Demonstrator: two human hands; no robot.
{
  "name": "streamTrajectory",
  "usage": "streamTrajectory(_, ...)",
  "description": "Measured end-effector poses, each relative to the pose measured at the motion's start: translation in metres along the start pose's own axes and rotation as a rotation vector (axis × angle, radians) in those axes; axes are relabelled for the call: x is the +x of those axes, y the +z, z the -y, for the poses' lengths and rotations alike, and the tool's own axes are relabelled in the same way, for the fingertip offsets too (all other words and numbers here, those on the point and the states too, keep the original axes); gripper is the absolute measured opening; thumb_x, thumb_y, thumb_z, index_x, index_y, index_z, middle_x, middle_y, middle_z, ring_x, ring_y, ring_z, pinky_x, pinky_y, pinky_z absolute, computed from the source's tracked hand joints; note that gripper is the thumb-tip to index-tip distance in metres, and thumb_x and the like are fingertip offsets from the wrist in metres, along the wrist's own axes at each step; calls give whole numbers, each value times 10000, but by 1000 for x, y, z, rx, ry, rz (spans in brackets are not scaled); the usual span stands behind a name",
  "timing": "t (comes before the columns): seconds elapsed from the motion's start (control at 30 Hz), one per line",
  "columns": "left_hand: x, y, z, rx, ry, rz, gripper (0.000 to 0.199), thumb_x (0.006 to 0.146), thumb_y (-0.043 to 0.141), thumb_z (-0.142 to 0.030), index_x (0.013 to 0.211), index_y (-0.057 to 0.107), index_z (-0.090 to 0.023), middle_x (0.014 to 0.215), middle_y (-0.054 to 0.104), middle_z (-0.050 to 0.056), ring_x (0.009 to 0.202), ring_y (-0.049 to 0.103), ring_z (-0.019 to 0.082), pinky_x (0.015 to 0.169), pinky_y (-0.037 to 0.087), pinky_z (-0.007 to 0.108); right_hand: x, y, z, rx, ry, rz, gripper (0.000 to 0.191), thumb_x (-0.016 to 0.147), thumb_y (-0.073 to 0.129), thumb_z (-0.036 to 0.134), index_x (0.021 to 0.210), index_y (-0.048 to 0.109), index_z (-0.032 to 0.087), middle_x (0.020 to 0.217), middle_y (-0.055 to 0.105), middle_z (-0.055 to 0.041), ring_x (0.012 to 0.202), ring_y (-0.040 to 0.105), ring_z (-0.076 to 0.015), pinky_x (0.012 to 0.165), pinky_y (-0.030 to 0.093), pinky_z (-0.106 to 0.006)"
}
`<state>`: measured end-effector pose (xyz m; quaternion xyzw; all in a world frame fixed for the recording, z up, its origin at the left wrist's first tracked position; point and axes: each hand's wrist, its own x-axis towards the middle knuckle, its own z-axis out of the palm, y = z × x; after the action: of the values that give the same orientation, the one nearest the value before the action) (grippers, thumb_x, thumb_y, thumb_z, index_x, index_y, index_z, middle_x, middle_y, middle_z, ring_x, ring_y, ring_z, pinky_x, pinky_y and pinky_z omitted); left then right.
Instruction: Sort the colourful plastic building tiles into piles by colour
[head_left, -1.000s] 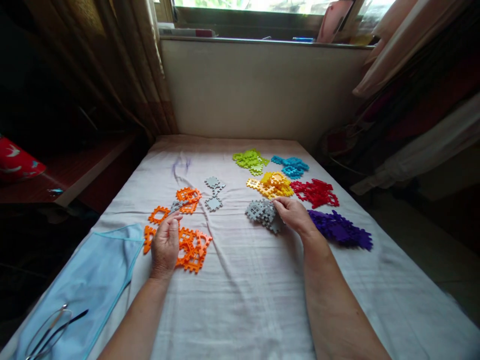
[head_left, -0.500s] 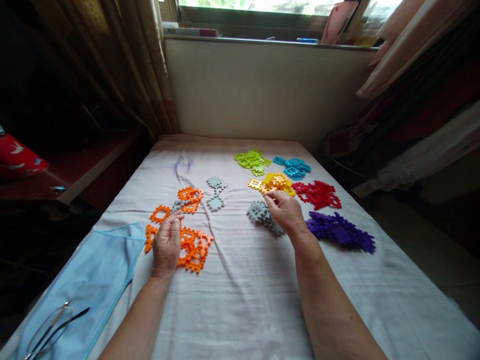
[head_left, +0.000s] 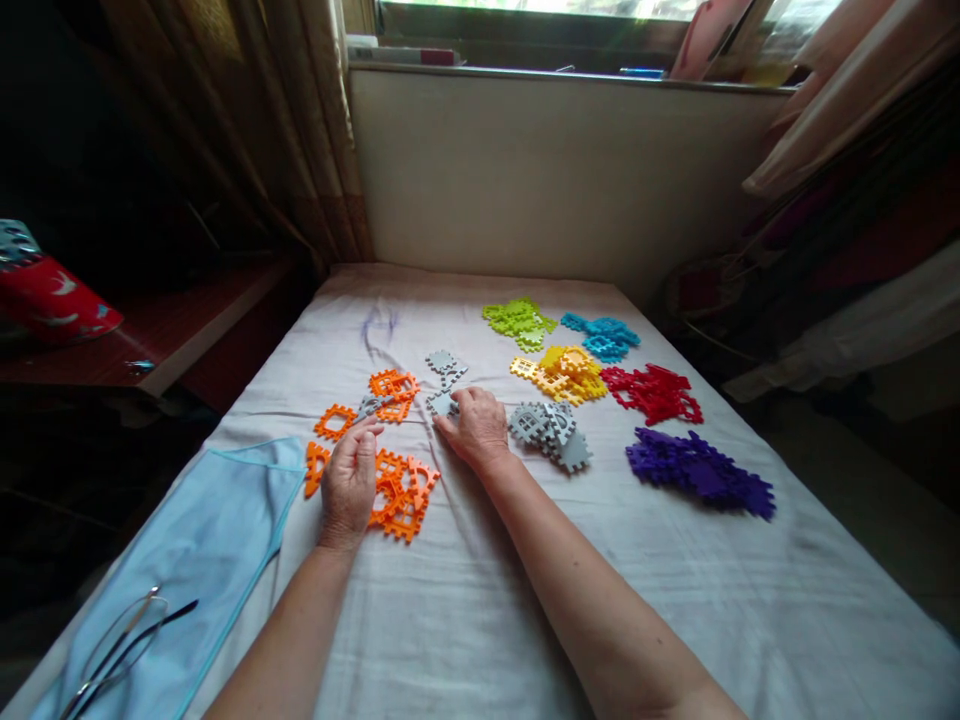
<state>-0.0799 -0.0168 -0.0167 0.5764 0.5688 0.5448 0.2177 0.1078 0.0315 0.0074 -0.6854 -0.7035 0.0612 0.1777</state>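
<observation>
My left hand (head_left: 351, 485) is closed, fingers curled, among orange interlocking tiles (head_left: 405, 495). A grey interlocking tile (head_left: 369, 406) sticks out past its fingertips, in front of more orange tiles (head_left: 394, 385). My right hand (head_left: 480, 428) reaches in to the middle of the bed, fingers and thumb closing on a pale grey interlocking tile (head_left: 441, 403); the fingers cover part of it. Just beyond lie other pale grey tiles (head_left: 442, 363). To the right of this hand sits a pile of grey tiles (head_left: 551, 430).
Piles of lime green (head_left: 519, 320), blue (head_left: 604, 335), yellow (head_left: 566, 372), red (head_left: 652, 392) and purple tiles (head_left: 697, 470) lie on the sheet (head_left: 450, 640). Eyeglasses (head_left: 124, 640) rest on a light blue cloth (head_left: 202, 540) at left. A wall (head_left: 555, 180) stands behind.
My right hand has moved left from the grey pile to the pale grey tile near the middle. My left hand keeps its place among the orange tiles. The view has shifted slightly.
</observation>
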Motion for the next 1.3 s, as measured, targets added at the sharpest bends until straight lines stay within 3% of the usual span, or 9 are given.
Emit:
streamTrajectory(0.27, 0, 0, -1, -14, -7, 8, 396, 937, 435, -502, 1000, 668, -188, 1197, 676, 119, 1187, 595, 227, 1074, 428, 406, -5, -9, 5, -55, -55, 62, 321, 865, 582, 433, 1076, 646, 200, 1108, 658, -102, 1042, 558, -253, 861, 400, -358)
streamTrajectory(0.43, 1, 0, -3, -19, -13, 11, 408, 927, 439, -524, 993, 669, -193, 1198, 675, 117, 1184, 596, 229, 1073, 431, 404, -22, -18, -5, 7, -84, 0, 318, 865, 591, 421, 1095, 641, 206, 1126, 663, -97, 1036, 561, -242, 890, 381, -346)
streamTrajectory(0.57, 1, 0, -2, -12, -9, 15, 413, 926, 438, -526, 990, 669, -191, 1172, 683, 119, 1172, 601, 230, 1074, 429, 409, -34, -35, -28, 43, -98, -114, 351, 860, 601, 418, 1136, 631, 203, 1161, 662, -102, 1069, 556, -254, 923, 367, -351)
streamTrajectory(0.7, 0, 0, -2, -15, -18, 0, 408, 914, 450, -537, 979, 665, -196, 1177, 685, 116, 1168, 605, 233, 1065, 440, 411, -42, -58, -65, -5, 32, -220, 329, 837, 618, 398, 1098, 648, 199, 1143, 668, -104, 1052, 561, -264, 899, 374, -357)
streamTrajectory(0.9, 1, -1, -1, -8, 4, 7, 399, 915, 454, -528, 959, 664, -192, 1128, 699, 113, 1165, 607, 234, 1081, 423, 415, -51, -71, -105, -72, 186, -227, 310, 802, 636, 368, 1055, 666, 192, 1087, 675, -105, 1028, 573, -267, 860, 396, -359)
streamTrajectory(1.13, 1, 0, 3, -10, -4, 15, 421, 918, 451, -537, 988, 668, -183, 1210, 670, 135, 1194, 593, 240, 1093, 408, 423, -53, -73, -109, -95, 211, -214, 362, 789, 644, 370, 1103, 657, 190, 1120, 666, -114, 1044, 571, -281, 877, 411, -383)
streamTrajectory(1.3, 1, 0, 1, -7, -3, 6, 415, 916, 449, -544, 977, 663, -193, 1190, 678, 124, 1186, 595, 233, 1093, 411, 419, -52, -78, -106, -63, 166, -256, 288, 825, 588, 339, 1061, 677, 200, 1108, 670, -108, 1044, 565, -279, 895, 415, -389)
